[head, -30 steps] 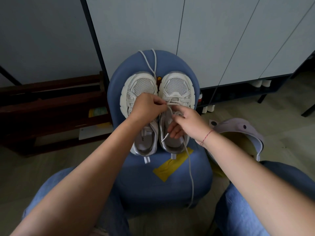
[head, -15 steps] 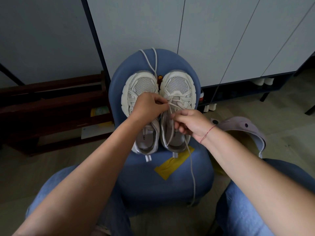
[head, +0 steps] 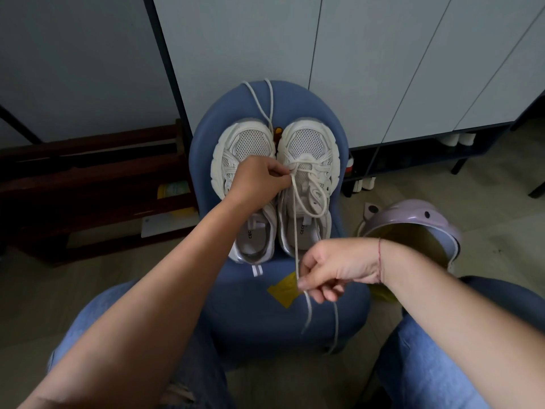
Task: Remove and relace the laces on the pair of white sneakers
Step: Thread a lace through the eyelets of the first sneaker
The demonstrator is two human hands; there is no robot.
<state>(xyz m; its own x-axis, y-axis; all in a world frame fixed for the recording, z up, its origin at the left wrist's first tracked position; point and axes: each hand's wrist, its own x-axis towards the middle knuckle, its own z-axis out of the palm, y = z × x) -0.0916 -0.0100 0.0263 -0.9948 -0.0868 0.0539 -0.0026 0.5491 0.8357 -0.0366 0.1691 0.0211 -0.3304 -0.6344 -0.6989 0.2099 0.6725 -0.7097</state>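
Two white sneakers stand side by side, toes away from me, on a blue chair seat (head: 250, 317). The left sneaker (head: 244, 149) has no lace in its eyelets; a loose lace (head: 259, 98) lies past its toe. The right sneaker (head: 312, 149) is partly laced with a white lace (head: 295, 219). My left hand (head: 256, 181) pinches that lace at the lower eyelets, by the inner side of the shoe. My right hand (head: 327, 270) pinches the lace's free end near the chair's front, holding it stretched. Its tip hangs below my fingers.
A lilac bin (head: 413, 219) with a yellow liner stands right of the chair. A dark wooden rack (head: 88, 184) is at the left. White cabinet doors (head: 368, 69) rise behind. My knees in blue jeans (head: 442, 364) flank the chair. A yellow tape patch (head: 283, 287) is on the seat.
My right hand has drawn the lace end back from the right sneaker's tongue toward me, pulling the lace out long and taut. My left hand has stayed at the eyelets.
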